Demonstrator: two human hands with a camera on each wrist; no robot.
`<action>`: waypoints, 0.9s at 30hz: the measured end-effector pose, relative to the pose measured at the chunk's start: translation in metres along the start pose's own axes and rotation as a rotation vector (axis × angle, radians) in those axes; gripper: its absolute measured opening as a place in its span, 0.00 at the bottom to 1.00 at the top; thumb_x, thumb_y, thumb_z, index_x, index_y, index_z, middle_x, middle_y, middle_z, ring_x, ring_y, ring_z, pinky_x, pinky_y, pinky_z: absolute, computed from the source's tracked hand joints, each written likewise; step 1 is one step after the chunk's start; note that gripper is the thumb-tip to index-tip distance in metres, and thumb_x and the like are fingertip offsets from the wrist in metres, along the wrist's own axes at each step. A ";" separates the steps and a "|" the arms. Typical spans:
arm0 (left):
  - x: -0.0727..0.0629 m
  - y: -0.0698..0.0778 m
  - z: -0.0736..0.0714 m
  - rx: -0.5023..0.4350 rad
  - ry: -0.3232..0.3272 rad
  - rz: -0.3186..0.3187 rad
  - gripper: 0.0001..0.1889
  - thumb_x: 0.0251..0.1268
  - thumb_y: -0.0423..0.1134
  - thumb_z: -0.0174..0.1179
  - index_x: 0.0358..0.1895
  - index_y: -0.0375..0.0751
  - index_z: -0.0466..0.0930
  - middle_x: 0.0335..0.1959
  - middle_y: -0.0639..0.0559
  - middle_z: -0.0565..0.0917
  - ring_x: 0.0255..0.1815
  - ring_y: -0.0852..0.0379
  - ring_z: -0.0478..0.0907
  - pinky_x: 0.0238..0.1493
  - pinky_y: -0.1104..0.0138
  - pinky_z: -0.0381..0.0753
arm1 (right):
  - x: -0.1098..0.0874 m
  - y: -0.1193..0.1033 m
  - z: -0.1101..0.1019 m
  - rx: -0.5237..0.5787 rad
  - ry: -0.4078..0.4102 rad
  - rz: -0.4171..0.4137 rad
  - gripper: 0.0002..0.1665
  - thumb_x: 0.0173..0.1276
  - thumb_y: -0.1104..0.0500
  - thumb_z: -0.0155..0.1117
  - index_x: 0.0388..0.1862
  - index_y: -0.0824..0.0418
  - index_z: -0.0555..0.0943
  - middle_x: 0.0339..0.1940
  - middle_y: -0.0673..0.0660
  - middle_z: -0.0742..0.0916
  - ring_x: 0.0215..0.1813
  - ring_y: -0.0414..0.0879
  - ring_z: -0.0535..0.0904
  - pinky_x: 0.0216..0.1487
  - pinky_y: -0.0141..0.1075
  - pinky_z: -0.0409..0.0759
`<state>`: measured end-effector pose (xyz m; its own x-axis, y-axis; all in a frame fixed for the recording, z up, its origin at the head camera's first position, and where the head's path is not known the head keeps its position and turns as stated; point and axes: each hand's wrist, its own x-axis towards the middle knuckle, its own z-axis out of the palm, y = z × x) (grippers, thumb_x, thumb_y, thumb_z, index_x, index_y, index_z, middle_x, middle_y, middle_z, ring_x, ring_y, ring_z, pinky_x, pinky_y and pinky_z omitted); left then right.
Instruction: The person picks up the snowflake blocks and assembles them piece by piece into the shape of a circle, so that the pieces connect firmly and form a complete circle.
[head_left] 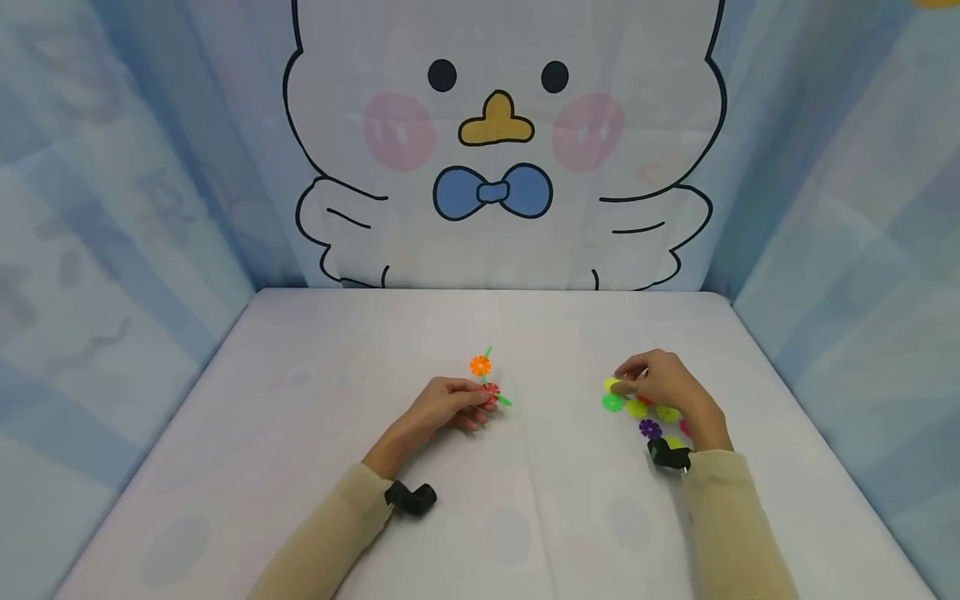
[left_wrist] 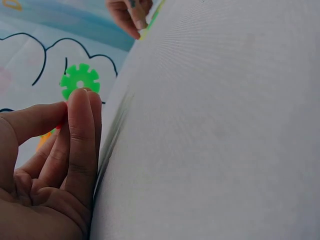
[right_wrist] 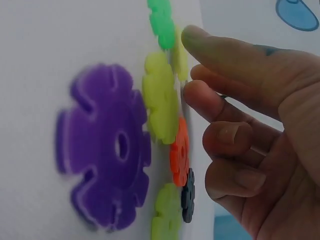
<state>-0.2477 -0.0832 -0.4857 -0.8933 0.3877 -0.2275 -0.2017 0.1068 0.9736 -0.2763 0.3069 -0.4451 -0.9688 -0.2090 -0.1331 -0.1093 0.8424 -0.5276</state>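
Note:
My left hand pinches a red snowflake disc between thumb and fingers, low over the table's middle. Joined to it are an orange disc and a green disc seen edge-on; another green disc stands out from the orange one. In the left wrist view one green disc shows past the fingertips. To the right, my right hand hovers at loose discs, thumb and forefinger parted right by a yellow disc. Its other fingers are bent and hold nothing.
Around the right hand lie a green disc, a purple disc, an orange-red disc, a dark disc and several yellow-green ones. The white table meets a printed curtain at the back.

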 end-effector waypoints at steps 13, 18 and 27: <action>0.003 0.000 0.001 -0.017 0.001 -0.010 0.14 0.75 0.39 0.66 0.53 0.31 0.86 0.45 0.42 0.94 0.34 0.60 0.89 0.38 0.67 0.92 | -0.002 0.000 0.000 0.023 -0.017 0.057 0.18 0.68 0.51 0.78 0.46 0.62 0.85 0.44 0.60 0.86 0.42 0.50 0.77 0.42 0.35 0.78; 0.003 0.000 0.001 -0.016 0.002 -0.006 0.14 0.75 0.39 0.66 0.54 0.32 0.86 0.46 0.42 0.94 0.34 0.60 0.89 0.38 0.67 0.92 | -0.002 0.001 -0.002 0.018 0.015 0.033 0.15 0.69 0.52 0.77 0.44 0.61 0.86 0.39 0.58 0.87 0.40 0.49 0.78 0.42 0.34 0.79; 0.002 -0.001 0.000 -0.010 0.007 0.001 0.14 0.75 0.40 0.66 0.53 0.32 0.87 0.46 0.43 0.94 0.33 0.59 0.88 0.39 0.67 0.92 | 0.002 -0.003 0.005 0.220 0.041 0.010 0.19 0.73 0.51 0.74 0.53 0.63 0.88 0.41 0.58 0.91 0.40 0.47 0.82 0.41 0.33 0.84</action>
<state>-0.2493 -0.0825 -0.4873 -0.8964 0.3811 -0.2265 -0.2047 0.0976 0.9740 -0.2771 0.3018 -0.4482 -0.9783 -0.1774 -0.1073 -0.0532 0.7149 -0.6972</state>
